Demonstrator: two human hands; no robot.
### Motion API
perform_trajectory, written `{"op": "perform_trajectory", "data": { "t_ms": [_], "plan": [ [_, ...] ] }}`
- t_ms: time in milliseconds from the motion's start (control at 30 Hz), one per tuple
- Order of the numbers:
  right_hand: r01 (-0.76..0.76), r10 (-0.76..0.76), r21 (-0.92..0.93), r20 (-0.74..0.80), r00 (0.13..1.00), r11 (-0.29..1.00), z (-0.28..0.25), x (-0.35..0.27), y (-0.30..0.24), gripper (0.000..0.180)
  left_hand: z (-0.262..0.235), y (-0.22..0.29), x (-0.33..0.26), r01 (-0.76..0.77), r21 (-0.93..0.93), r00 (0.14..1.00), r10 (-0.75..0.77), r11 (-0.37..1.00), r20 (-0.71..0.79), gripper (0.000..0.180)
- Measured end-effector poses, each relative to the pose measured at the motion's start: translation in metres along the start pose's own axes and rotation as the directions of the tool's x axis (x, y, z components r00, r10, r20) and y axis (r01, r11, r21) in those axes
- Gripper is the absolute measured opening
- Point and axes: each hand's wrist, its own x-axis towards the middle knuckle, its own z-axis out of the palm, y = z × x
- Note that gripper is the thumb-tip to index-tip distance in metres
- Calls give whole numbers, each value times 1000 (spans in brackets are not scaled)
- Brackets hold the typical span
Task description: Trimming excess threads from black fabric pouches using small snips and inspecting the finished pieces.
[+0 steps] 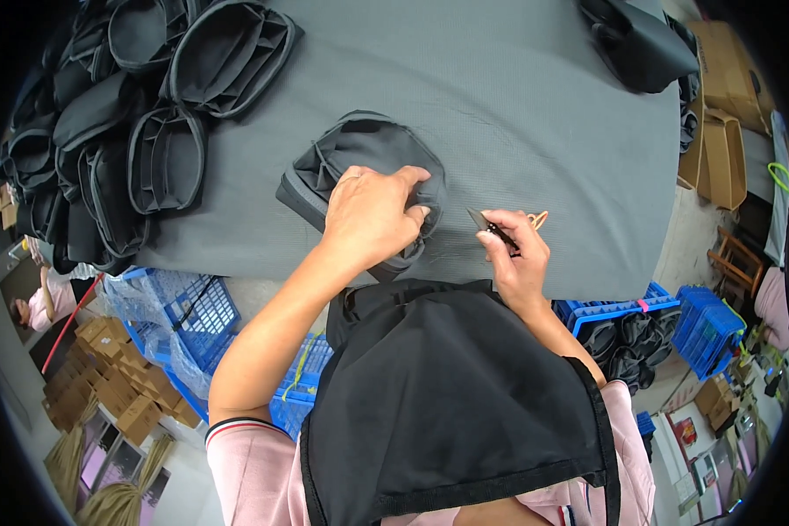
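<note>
A black fabric pouch with inner dividers lies open side up on the grey-covered table, near its front edge. My left hand reaches over the pouch, its thumb and index finger curled on the right part of the rim. Just right of the pouch, my right hand is closed around small thread snips. Their pointed metal blades face the pouch but stay apart from it. A tan loop sticks out beside the right hand's fingers.
Many similar black pouches are heaped at the table's left. A black piece lies at the far right corner. Blue crates stand below the front edge, some holding black items. Cardboard boxes are stacked on the floor at left.
</note>
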Motion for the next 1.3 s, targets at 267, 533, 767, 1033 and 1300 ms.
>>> {"op": "perform_trajectory", "data": {
  "t_ms": [267,533,767,1033,1300],
  "plan": [
    [-460,418,495,201,886,737,21,22,-12,27,-15,19,13,224,-281,972,-236,933,-9,45],
    [-578,526,490,256,811,653,24,27,-12,15,-2,23,7,97,-187,961,-141,977,-238,53],
    [-603,513,471,320,797,644,29,23,-13,19,-27,9,36,-451,298,881,367,841,297,19],
    [-673,534,509,412,738,537,21,38,-18,24,-30,1,43,-284,116,930,243,952,277,18],
    [-689,554,461,410,725,560,16,12,-10,18,-13,10,-11,-188,-195,798,34,963,-602,20]
  ]
}}
